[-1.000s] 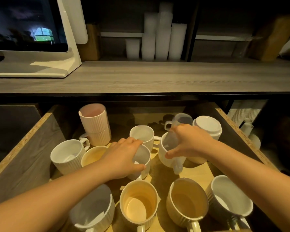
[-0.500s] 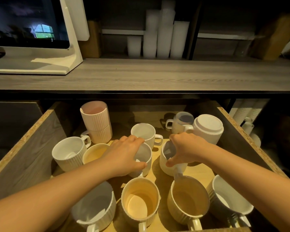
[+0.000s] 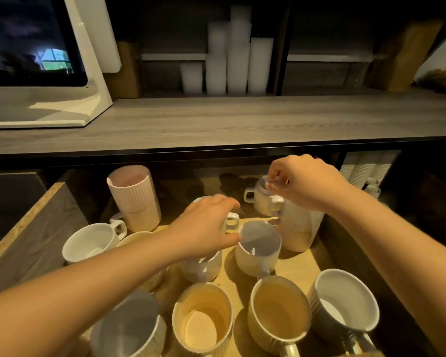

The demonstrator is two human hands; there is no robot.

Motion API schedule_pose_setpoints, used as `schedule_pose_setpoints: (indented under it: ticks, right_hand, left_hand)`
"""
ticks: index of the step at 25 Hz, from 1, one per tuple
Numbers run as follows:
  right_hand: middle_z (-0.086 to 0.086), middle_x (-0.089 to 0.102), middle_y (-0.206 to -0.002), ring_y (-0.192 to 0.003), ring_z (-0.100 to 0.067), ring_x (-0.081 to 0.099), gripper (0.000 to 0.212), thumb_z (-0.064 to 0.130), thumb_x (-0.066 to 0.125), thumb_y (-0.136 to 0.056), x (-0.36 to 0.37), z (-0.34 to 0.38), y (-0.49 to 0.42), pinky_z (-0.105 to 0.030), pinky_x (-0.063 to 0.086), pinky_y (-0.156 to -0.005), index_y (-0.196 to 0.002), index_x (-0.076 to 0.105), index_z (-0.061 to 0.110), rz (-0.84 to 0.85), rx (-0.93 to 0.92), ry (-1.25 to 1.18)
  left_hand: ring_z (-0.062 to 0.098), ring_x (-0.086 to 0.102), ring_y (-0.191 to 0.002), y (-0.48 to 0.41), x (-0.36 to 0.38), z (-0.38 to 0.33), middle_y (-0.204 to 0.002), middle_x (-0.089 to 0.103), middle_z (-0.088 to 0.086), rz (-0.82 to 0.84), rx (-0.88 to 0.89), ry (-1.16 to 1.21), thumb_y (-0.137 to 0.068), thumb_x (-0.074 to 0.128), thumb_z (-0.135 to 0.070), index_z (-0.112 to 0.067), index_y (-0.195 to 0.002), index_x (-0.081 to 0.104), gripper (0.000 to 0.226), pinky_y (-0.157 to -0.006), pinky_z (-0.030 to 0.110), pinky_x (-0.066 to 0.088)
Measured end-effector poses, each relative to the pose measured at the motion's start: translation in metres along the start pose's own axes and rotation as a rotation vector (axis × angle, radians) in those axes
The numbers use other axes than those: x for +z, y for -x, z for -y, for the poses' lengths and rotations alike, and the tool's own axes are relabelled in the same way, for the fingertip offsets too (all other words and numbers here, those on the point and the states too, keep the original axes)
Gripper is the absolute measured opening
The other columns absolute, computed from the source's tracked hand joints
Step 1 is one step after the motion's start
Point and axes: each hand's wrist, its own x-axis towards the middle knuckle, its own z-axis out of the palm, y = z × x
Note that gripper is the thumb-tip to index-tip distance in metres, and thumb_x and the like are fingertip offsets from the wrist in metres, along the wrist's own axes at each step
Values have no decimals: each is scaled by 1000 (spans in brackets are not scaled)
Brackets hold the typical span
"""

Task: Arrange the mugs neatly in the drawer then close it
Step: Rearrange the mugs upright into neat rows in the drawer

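An open wooden drawer (image 3: 36, 228) holds several ribbed mugs. My left hand (image 3: 204, 225) reaches over the middle and its fingers curl on top of a white mug (image 3: 232, 222), of which only the handle shows. Just below my wrist stands another white mug (image 3: 201, 269). My right hand (image 3: 301, 181) is at the back right and pinches the rim of a small cream mug (image 3: 258, 202). A white mug (image 3: 259, 243) stands free between my hands. A tall white mug (image 3: 299, 228) sits under my right wrist.
Two stacked pink mugs (image 3: 134, 194) stand at the back left, with a white mug (image 3: 90, 240) in front of them. Several mugs line the front, among them a cream mug (image 3: 201, 318). The grey countertop (image 3: 216, 124) overhangs the drawer's back.
My right hand let go of the white middle mug and moved back to the small cream mug. My left hand slid forward from the near white mug onto the one behind it.
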Motion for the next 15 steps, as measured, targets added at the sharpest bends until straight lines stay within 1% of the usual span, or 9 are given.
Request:
schedule_pose_setpoints:
  ticks: [2, 3, 5, 7, 9, 12, 13, 15]
  right_hand:
    - [-6, 63, -111, -93, -20, 59, 33, 40, 55, -89, -3, -14, -3, -29, 48, -72, -114, 58, 19, -3, 39, 7]
    - [-7, 60, -117, -98, -21, 58, 39, 41, 56, -88, -2, -21, -5, -30, 49, -75, -120, 55, 18, 11, 69, 15]
    - [-8, 53, -129, -110, -25, 55, 52, 44, 58, -86, 2, -34, -8, -35, 51, -85, -130, 48, 17, 57, 139, 31]
    - [-9, 52, -132, -113, -26, 54, 58, 46, 59, -85, 8, -44, -10, -34, 50, -89, -133, 45, 16, 105, 191, 33]
    - [-9, 52, -134, -118, -26, 52, 62, 47, 58, -85, 14, -49, -11, -31, 46, -88, -136, 42, 16, 161, 224, 18]
    - [-7, 48, -140, -126, -26, 46, 73, 50, 60, -82, 23, -53, -14, -33, 43, -95, -141, 33, 17, 259, 254, -19]
    - [-7, 48, -140, -125, -26, 47, 75, 51, 61, -81, 25, -54, -15, -32, 45, -93, -141, 33, 17, 275, 264, -36]
    - [-6, 47, -140, -122, -25, 48, 78, 52, 63, -79, 26, -57, -15, -30, 49, -85, -141, 32, 18, 286, 296, -79]
  left_hand:
    - [15, 34, -133, -21, -5, -11, -147, 35, -4, -14, 49, -18, -87, 57, -44, -27, -141, 31, 63, -107, 34, 31]
    - [16, 35, -132, -32, -5, -16, -146, 36, -3, -20, 62, -25, -87, 57, -44, -26, -142, 31, 64, -106, 34, 32]
    - [19, 36, -131, -52, 0, -23, -145, 37, 0, -18, 64, -42, -86, 57, -46, -24, -142, 30, 67, -106, 36, 33]
    - [23, 36, -132, -68, 11, -27, -145, 37, 4, 19, 50, -26, -85, 58, -47, -21, -143, 28, 70, -106, 41, 35]
    - [25, 35, -133, -77, 24, -27, -147, 35, 5, 68, 39, 39, -85, 58, -47, -21, -145, 25, 73, -106, 43, 35]
    - [23, 32, -136, -83, 40, -26, -151, 31, 2, 136, 52, 207, -86, 59, -44, -25, -146, 23, 73, -107, 42, 35]
    - [22, 34, -135, -84, 43, -27, -150, 32, 1, 152, 60, 262, -86, 60, -43, -27, -145, 23, 72, -107, 40, 36]
    - [21, 36, -134, -84, 48, -30, -150, 33, -1, 174, 66, 324, -85, 60, -44, -29, -145, 24, 71, -106, 38, 37]
